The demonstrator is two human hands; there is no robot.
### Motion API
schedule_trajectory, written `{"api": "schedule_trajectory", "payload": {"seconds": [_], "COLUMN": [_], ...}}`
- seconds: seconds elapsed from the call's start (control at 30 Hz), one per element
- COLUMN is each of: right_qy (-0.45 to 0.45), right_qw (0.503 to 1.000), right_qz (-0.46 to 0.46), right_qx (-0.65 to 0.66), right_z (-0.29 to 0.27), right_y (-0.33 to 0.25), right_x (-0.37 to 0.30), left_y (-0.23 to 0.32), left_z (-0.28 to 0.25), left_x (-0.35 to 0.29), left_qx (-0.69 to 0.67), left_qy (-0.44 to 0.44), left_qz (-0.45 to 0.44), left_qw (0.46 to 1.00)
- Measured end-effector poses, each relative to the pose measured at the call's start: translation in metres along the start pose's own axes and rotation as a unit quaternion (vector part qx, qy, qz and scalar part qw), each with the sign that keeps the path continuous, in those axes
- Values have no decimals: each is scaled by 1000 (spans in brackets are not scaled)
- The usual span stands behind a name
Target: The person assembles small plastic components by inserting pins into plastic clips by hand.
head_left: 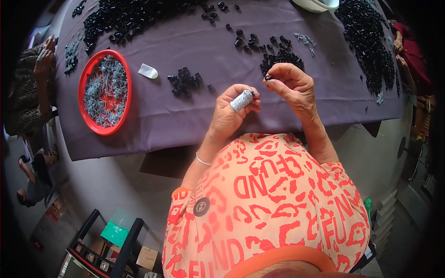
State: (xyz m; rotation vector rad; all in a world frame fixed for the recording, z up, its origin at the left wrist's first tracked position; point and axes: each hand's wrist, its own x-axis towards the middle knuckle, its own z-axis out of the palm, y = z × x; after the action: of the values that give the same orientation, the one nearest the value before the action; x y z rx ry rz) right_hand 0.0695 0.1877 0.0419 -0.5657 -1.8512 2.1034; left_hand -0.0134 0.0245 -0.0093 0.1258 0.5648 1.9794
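My left hand (227,111) is closed above the near part of the table. A grey speckled sleeve (241,101) covers what looks like its thumb. At the fingertips a bit of a small black part (253,93) shows, mostly hidden. To the right, my right hand (294,88) pinches another small black plastic part (268,78) between thumb and forefinger. Just beyond it lies a pile of black plastic parts (282,56). A smaller cluster of the same parts (184,82) sits left of my left hand.
A red oval tray (128,92) of thin grey pieces stands at the left, beside a white sleeve-like piece (148,71). Black parts (125,23) heap up at the far left, more (366,51) at the right. A pale bowl (317,5) is at the far edge. Other people sit at both sides.
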Motion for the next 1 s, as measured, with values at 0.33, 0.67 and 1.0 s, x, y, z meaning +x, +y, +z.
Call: {"api": "schedule_trajectory", "payload": {"seconds": [0.33, 0.67, 1.0], "right_qy": [-35, -18, 10], "right_qw": [990, 962, 972], "right_qz": [-99, -177, -159], "right_qx": [-95, -206, -173], "right_z": [-9, -9, 2], "right_y": [7, 9, 17], "right_x": [-24, -35, -40], "left_y": [-4, -9, -10], "left_z": [13, 18, 23], "left_x": [-4, -7, -10], "left_qx": [150, 258, 300], "left_qy": [63, 66, 76], "left_qz": [6, 38, 59], "left_qw": [987, 963, 949]}}
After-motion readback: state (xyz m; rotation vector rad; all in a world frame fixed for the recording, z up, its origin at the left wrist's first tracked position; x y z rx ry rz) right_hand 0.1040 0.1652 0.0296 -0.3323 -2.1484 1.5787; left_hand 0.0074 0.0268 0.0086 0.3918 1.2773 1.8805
